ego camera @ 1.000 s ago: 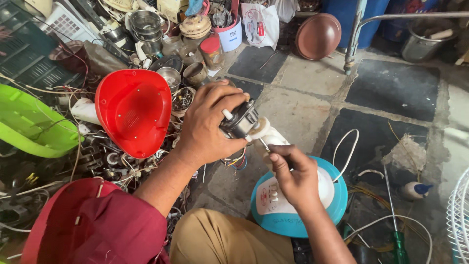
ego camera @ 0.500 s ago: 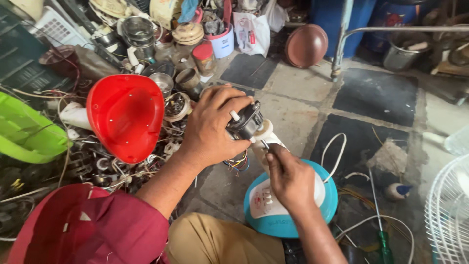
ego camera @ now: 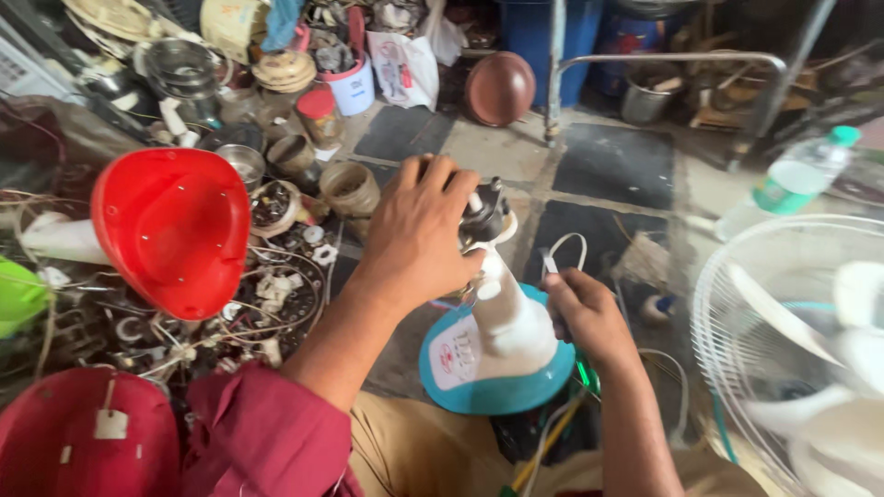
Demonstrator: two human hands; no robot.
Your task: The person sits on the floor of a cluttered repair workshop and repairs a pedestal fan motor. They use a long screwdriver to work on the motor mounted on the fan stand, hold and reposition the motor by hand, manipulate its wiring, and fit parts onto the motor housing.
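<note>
My left hand (ego camera: 416,235) grips the small dark motor part (ego camera: 485,213) at the top of a white fan stand neck (ego camera: 505,313). The neck rises from a round teal and white fan base (ego camera: 460,364) that rests near my lap. My right hand (ego camera: 587,316) is closed at the right side of the neck, just above the base; what it pinches is hidden by the fingers. A white cord (ego camera: 562,248) loops behind it.
A red plastic cover (ego camera: 175,230) lies left among wires and metal scrap. A white fan guard (ego camera: 792,340) fills the right side. A plastic bottle (ego camera: 783,184), a brown bowl (ego camera: 498,88) and a metal frame (ego camera: 663,60) stand further back on the tiled floor.
The view has swung left and closer, bringing the fan guard and bottle into sight. My right hand has slid from the top of the base to the right side of the neck.
</note>
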